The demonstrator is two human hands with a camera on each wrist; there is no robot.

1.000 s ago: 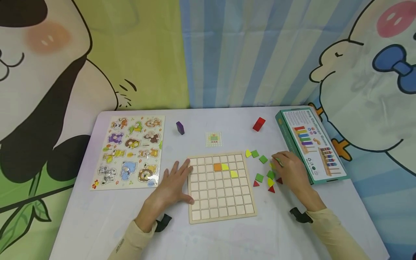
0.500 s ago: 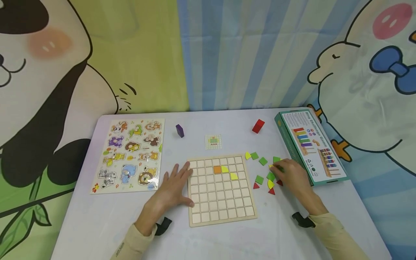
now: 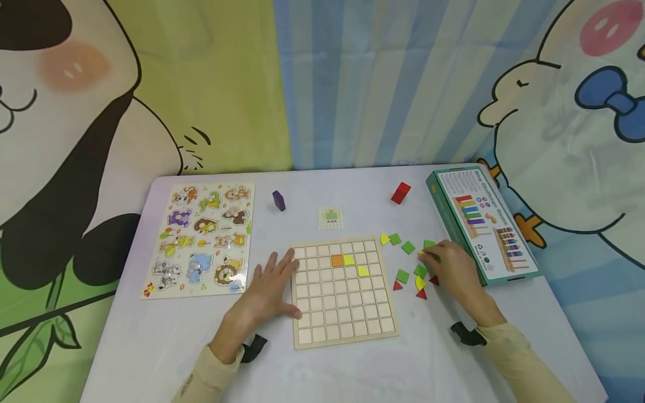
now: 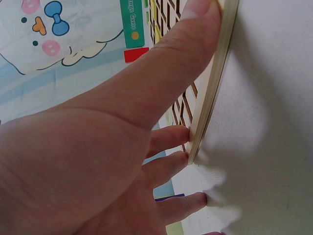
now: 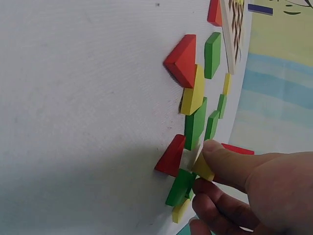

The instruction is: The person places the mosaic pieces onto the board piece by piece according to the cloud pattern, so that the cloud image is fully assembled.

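My left hand (image 3: pixel 266 290) lies spread at the left edge of a wooden grid board (image 3: pixel 331 302), its thumb (image 4: pixel 200 29) touching the frame. An orange square (image 3: pixel 337 261) and two yellow pieces, one a quarter-round-looking tile (image 3: pixel 363 271), sit in the upper cells. To the right of the board, my right hand (image 3: pixel 452 270) pinches a small yellow tile (image 5: pixel 203 167) between thumb and fingers, low over the loose pieces. Around it lie green square tiles (image 3: pixel 402 276), red triangles (image 3: pixel 421 294) and other yellow tiles (image 3: pixel 420 283).
A small pattern card (image 3: pixel 331 218) lies behind the board. Further back stand a purple block (image 3: pixel 279 200) and a red block (image 3: pixel 401 193). An animal puzzle board (image 3: pixel 196 282) is on the left; a green game box (image 3: pixel 486 224) sits close to my right hand.
A green tile that was at my right fingertips now lies just beyond them. The right hand has shifted slightly nearer and pinches the yellow tile. My left hand has stayed at the board's edge.
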